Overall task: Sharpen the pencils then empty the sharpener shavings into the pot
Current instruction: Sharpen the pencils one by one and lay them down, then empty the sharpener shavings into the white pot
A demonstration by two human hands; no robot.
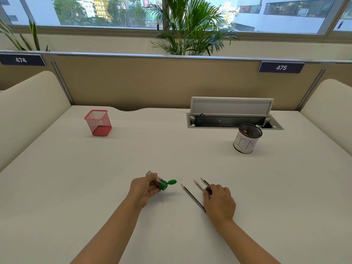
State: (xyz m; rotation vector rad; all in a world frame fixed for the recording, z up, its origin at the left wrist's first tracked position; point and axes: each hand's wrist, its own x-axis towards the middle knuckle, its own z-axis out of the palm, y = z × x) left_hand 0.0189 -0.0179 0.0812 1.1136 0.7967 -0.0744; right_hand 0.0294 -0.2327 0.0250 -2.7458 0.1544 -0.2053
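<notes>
L hand point(145, 189) fingers curled round a clear sharpener point(160, 182) w/ green cap flipped open, just above the white desk point(171, 153). R hand point(219, 201) fingertips pinch the middle of three pencils point(192, 196) lying side by side, tips pointing away. Black mesh pot point(247, 139) w/ paper label stands far R; red mesh holder point(98, 122) far L.

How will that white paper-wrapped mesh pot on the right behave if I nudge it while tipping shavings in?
The white pot is probably light: thin black mesh with only a few scraps visible inside, so a nudge may slide it on the smooth desk. It stands taller than wide, so a push near the rim could tip it. Steadying it with the right hand seems wise.
</notes>
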